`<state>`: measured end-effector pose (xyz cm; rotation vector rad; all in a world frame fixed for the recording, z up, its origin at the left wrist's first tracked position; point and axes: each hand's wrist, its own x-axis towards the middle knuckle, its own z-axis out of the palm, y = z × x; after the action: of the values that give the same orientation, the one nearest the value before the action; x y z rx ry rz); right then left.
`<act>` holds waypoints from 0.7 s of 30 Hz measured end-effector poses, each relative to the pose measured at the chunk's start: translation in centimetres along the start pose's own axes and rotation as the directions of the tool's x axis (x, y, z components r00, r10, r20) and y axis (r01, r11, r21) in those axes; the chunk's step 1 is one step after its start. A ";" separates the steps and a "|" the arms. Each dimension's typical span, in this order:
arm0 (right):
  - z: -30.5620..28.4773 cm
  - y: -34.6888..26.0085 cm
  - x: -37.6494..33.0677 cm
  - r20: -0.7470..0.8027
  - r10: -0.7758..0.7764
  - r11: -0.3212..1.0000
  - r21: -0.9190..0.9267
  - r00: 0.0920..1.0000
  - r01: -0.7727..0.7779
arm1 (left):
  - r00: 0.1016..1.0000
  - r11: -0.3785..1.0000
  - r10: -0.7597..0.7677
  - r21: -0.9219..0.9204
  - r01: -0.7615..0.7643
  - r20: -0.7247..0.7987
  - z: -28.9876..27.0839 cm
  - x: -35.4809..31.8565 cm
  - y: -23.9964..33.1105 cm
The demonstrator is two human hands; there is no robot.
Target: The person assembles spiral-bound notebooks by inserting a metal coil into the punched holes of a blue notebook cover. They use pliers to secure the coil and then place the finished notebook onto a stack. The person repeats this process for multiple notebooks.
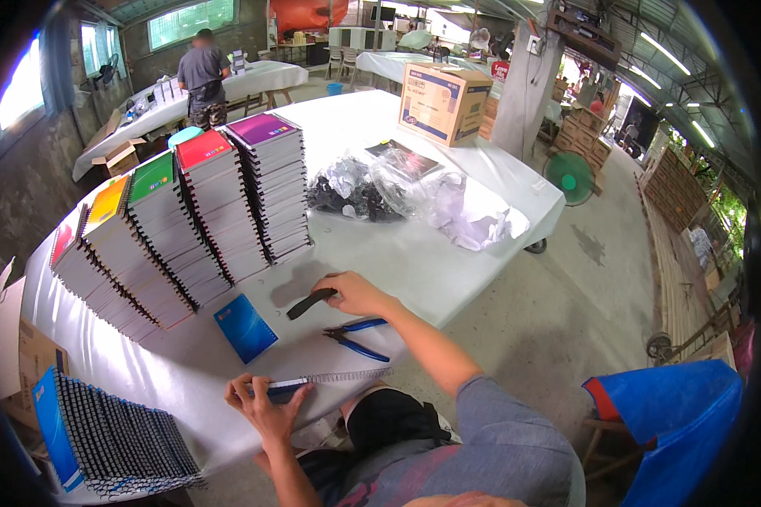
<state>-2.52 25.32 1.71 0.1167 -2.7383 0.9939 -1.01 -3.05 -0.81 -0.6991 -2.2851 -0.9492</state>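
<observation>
My left hand (264, 411) grips a small notebook (289, 385) near the table's front edge. A thin wire coil (351, 375) sticks out from it to the right. Above it, my right hand (353, 292) is closed around a flat, dark, elongated object (309, 304) whose kind I cannot make out. Between the two hands lie blue-handled cutting pliers (357, 340), with their jaws pointing left. A blue-covered notebook (245, 328) rests on the table to the left of the pliers.
Tall stacks of spiral notebooks (214, 215) stand at the left; more blue notebooks (114, 435) fill the near left corner. Crumpled plastic and paper (397, 190) lie behind my right hand. A cardboard box (442, 103) is at the far end. Another person (204, 80) stands beyond the table.
</observation>
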 end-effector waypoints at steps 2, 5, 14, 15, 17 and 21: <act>0.1 -3.1 -0.9 0.125 0.025 0.864 0.497 0.992 -0.085 | 1.000 1.000 0.001 0.005 -0.001 -0.012 0.1 -0.1 -0.4; 2.4 -6.5 -3.0 0.086 -0.343 0.656 0.734 0.935 0.173 | 1.000 1.000 0.002 -0.017 -0.002 -0.001 0.7 -0.5 -1.1; 3.0 -7.9 -3.4 0.048 -0.254 0.621 0.774 0.966 0.125 | 1.000 0.999 0.004 -0.037 -0.003 0.027 0.6 0.1 -0.9; 3.1 -7.7 -3.2 0.101 -0.219 0.728 0.679 0.971 0.093 | 0.999 0.999 -0.013 -0.045 0.014 0.029 0.7 0.0 -1.0; 2.4 -7.5 -2.7 0.203 0.064 0.906 0.398 0.977 -0.142 | 1.000 0.998 0.004 -0.058 -0.004 0.008 0.4 0.3 -0.5; 3.4 -7.7 -3.6 0.107 -0.277 0.520 0.852 0.955 0.056 | 0.999 0.999 0.035 -0.037 -0.035 -0.011 0.8 0.2 -1.0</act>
<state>1.51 17.21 3.15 0.6817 -2.0471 2.2741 -2.02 -3.07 -1.61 -0.7462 -2.2443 -0.9789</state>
